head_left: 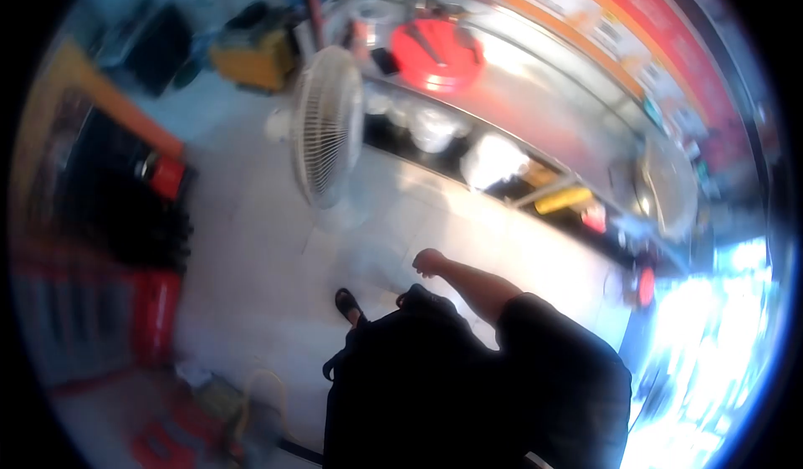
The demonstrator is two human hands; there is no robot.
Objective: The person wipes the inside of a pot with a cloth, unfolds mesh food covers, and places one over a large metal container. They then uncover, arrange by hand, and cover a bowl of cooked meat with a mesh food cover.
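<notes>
My right hand [428,262] hangs over the pale tiled floor [251,243], at the end of a bare forearm that comes out of a black short sleeve. Its fingers are curled closed, and nothing shows in them. It touches nothing and is nearest to my dark clothing, just below it. My left hand is not in view. A foot in a dark sandal [348,306] shows on the floor, left of the dark clothing.
A standing fan [326,126] is ahead. Beside it runs a metal counter [544,101] with a round red lid [439,55], white bags [493,161] underneath. A yellow and black item [255,51] sits at the back left, a red object [155,314] at the left.
</notes>
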